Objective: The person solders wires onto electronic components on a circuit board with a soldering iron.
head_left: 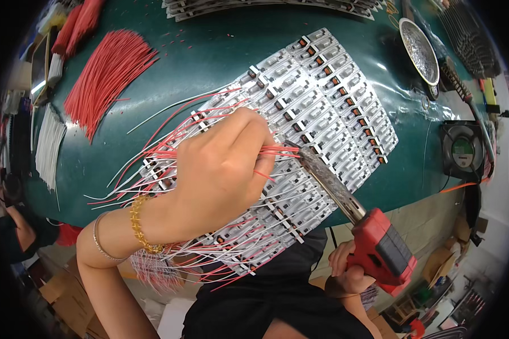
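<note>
My left hand (223,169) is closed on a small bunch of thin red wires (280,151), holding their ends over a large panel of white circuit strips (328,107) lying on the green mat. My right hand (345,271) grips a red soldering gun (382,248) at the lower right. Its long metal tip (316,166) reaches up and left to the wire ends on the panel. Many red and white wires (152,152) lie soldered along the panel's left and lower rows. Two bracelets sit on my left wrist.
A loose bundle of red wires (107,73) and a bundle of white wires (48,147) lie at the left of the green mat (209,51). A round metal dish (418,51) stands at the upper right, a small fan (462,150) at the right edge. More strips (266,7) lie at the far edge.
</note>
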`<state>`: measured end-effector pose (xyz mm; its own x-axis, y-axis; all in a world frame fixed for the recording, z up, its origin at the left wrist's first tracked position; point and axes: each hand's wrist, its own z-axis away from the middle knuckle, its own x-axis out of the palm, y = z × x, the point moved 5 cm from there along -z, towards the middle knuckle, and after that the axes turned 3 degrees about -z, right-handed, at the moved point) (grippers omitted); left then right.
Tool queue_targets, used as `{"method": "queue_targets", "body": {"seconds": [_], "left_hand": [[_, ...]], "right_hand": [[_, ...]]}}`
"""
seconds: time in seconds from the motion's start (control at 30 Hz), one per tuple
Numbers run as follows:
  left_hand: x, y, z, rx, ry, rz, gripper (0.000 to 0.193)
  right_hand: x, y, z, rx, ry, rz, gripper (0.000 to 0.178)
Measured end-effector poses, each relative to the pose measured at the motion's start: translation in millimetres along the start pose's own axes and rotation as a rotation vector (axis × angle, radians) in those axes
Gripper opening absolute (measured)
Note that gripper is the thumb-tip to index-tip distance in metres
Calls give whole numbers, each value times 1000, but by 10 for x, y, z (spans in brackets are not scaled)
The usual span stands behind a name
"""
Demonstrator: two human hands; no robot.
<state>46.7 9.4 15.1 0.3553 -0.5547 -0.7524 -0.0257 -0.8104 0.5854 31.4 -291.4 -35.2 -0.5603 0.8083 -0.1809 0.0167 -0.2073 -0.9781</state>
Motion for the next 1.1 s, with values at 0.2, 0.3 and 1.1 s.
{"method": "queue_targets", "body": {"seconds": [0.2, 0.3, 1.1], "left_hand": [[12, 7, -20, 1, -6, -4, 12], [15, 11, -17, -2, -4, -4, 11], [3, -3, 8, 35, 50, 14, 12]], "right_hand": [[24, -174, -95, 15, 116, -271, 73], [41, -90, -79, 176, 88, -600, 72], [269, -426, -282, 58, 265, -336, 75]]}}
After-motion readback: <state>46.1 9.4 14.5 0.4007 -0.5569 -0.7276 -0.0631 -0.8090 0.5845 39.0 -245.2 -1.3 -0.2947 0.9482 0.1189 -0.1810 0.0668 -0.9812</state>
